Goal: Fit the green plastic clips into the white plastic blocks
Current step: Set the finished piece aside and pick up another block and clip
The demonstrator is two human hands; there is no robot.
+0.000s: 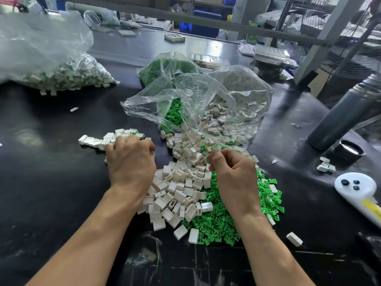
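Note:
A heap of loose white blocks [181,190] lies in the middle of the black table, and a heap of green clips [218,221] spreads to its right and front. My left hand [129,162] is knuckles-up at the heap's left edge, with its fingers curled over a cluster of white blocks with green clips in them [123,134]. My right hand [235,172] hovers over the seam between the two heaps. Its thumb and forefinger pinch at a white block [203,161], and what lies in the palm is hidden.
An open clear bag [206,104] behind the heaps spills more blocks and clips. A second bag of green clips [165,67] lies behind it, and a bag of fitted blocks [61,73] sits far left. On the right are a grey flask [346,112], its cap [348,150] and a white device [358,188].

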